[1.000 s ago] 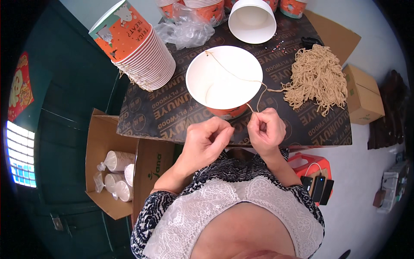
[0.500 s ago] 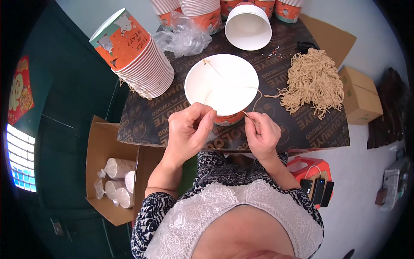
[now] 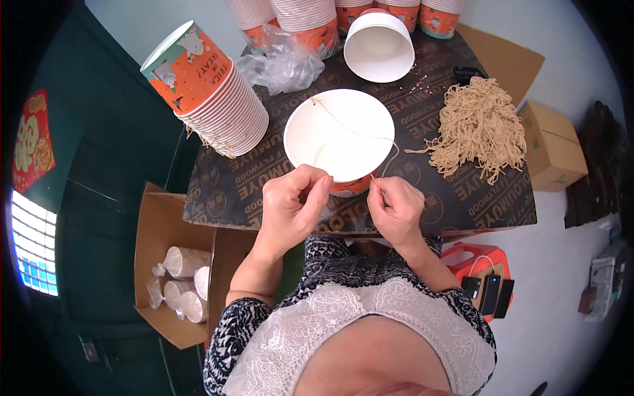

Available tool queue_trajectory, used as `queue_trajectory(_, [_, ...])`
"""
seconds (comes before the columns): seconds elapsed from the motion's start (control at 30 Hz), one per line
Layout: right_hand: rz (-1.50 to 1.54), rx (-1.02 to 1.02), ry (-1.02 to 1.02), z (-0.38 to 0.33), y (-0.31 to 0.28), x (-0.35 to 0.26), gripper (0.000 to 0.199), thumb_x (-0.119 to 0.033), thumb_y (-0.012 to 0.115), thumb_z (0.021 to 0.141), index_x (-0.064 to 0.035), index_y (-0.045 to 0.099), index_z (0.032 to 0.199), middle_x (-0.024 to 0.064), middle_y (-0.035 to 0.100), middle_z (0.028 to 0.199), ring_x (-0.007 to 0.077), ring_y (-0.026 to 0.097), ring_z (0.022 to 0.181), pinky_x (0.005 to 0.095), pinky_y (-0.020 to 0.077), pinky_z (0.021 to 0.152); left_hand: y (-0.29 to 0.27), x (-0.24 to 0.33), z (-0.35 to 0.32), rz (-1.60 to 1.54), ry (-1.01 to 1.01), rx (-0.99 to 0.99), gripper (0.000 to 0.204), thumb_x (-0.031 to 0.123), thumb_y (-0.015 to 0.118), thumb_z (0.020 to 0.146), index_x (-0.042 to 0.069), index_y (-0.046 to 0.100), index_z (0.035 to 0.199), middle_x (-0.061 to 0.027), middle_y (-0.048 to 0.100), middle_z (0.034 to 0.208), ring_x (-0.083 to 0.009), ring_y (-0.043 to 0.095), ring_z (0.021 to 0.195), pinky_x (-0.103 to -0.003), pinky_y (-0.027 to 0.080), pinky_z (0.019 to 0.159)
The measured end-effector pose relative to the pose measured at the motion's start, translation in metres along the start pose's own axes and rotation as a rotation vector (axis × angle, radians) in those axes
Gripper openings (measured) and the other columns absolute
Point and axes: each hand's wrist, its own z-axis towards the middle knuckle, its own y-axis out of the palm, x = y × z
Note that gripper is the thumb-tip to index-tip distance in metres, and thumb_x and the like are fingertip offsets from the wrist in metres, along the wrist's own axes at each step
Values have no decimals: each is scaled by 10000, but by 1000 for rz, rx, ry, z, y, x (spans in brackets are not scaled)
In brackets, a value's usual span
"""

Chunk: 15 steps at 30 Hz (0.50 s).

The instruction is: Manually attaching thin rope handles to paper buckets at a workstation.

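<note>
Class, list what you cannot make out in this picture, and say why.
Head view:
Cord: end hidden by the right hand.
Left hand: its curl hides whether anything is held.
Rear stacks: cut off by the upper edge.
Coloured specks: too small to identify.

a broad white lace collar (image 3: pixel 281 333), round at the neckline, tops dark-and-white patterned sleeves (image 3: pixel 230 333); the lap cloth (image 3: pixel 323 249) bears a similar print.

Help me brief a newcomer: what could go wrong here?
The thin tan cord could slip from the grip of the right hand or snag: it loops over the rim of the round white-lined orange paper tub.

The stack of orange paper tubs stands near the left edge of the dark board tabletop; a knock might topple it.
</note>
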Motion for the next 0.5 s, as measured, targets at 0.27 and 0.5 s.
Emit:
queue_trajectory(0.27, [-1,-66,-2,1,1,-2,164,69,669,707,-46,553,715,83,545,618,257,575,537,356,451,487,-2,3,-1,-3,-33,-41,164,59,594,948,-30,655,824,-16,611,639,-53,544,579,-203,414,530])
queue_trajectory(0.5, [-26,-28,-51,12,-1,-6,161,58,672,718,-47,551,726,77,540,596,242,577,521,348,447,474,-3,3,5,19,61,-18,70,13,644,894,-20,655,834,-36,597,599,-75,552,514,-227,422,482])
